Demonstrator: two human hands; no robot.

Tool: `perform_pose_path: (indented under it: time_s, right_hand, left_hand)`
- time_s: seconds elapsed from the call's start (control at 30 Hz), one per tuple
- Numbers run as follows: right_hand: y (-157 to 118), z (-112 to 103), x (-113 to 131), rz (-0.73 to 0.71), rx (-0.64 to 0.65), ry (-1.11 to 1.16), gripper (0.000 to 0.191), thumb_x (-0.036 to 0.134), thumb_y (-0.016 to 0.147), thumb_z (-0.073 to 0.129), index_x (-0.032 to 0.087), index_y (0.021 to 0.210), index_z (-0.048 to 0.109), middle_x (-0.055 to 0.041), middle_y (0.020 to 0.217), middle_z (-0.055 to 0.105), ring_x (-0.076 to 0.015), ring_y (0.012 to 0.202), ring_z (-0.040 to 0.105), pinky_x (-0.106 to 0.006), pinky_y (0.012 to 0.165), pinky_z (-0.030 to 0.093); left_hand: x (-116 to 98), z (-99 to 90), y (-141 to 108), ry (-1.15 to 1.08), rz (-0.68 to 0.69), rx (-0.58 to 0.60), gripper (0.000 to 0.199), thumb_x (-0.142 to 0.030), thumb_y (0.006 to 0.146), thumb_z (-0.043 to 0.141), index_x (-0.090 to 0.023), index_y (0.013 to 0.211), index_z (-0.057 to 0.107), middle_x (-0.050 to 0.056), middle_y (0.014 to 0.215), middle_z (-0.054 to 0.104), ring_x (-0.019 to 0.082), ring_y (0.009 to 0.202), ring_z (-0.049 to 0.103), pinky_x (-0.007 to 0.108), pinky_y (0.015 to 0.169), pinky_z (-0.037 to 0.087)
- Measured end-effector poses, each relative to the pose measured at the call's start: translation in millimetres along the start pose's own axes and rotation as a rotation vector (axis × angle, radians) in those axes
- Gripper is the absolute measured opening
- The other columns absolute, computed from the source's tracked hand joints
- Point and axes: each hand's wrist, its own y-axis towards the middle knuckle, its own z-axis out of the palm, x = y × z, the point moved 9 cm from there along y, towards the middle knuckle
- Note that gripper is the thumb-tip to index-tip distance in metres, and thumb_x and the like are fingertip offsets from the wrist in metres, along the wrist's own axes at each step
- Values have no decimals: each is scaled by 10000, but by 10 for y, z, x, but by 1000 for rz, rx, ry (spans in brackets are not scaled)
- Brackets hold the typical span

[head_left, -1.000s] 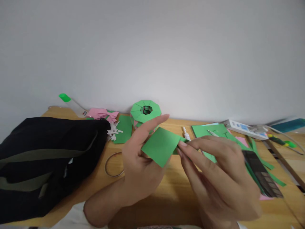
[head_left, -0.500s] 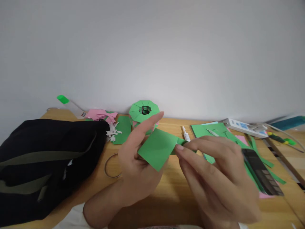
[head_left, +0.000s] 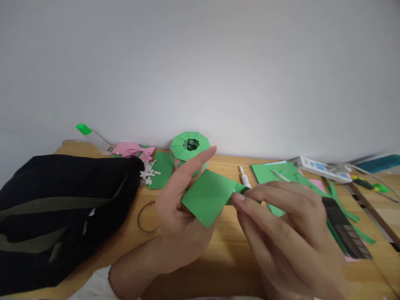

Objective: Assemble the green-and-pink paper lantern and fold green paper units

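A folded piece of green paper (head_left: 208, 197) is held up above the wooden table, a flat square face toward me and a narrower part at its right. Behind it, my left hand (head_left: 184, 225) grips it, the index finger stretched up and the other fingers mostly hidden. My right hand (head_left: 287, 233) pinches the narrow right part between thumb and fingers. Beyond my left hand stands a round green paper ring form (head_left: 179, 146) with a dark hole in its middle. A white tube (head_left: 245, 177) lies behind the hands.
On the left lies a black bag (head_left: 62, 179), near a metal ring (head_left: 138, 216), white paper scraps (head_left: 146, 173) and pink paper (head_left: 126, 149). At right are green sheets (head_left: 262, 171), a pen (head_left: 280, 176), a dark calculator-like device (head_left: 343, 229) and a power strip (head_left: 321, 170).
My right hand has shifted slightly right and down, and the green paper has moved a little with it. Both hands keep their hold.
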Motion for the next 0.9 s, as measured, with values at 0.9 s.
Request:
perform_pose_path:
  time_s: [0.9]
  right_hand:
    - [-24, -7, 0, -123, 120, -69, 265, 106, 774, 699, 255, 992, 688, -18, 839, 673, -165, 814, 626, -342, 733, 478]
  left_hand:
    - [40, 11, 20, -77, -63, 9, 485, -170, 742, 703, -339, 1191, 628, -37, 689, 651, 71, 428, 387, 226, 358, 348]
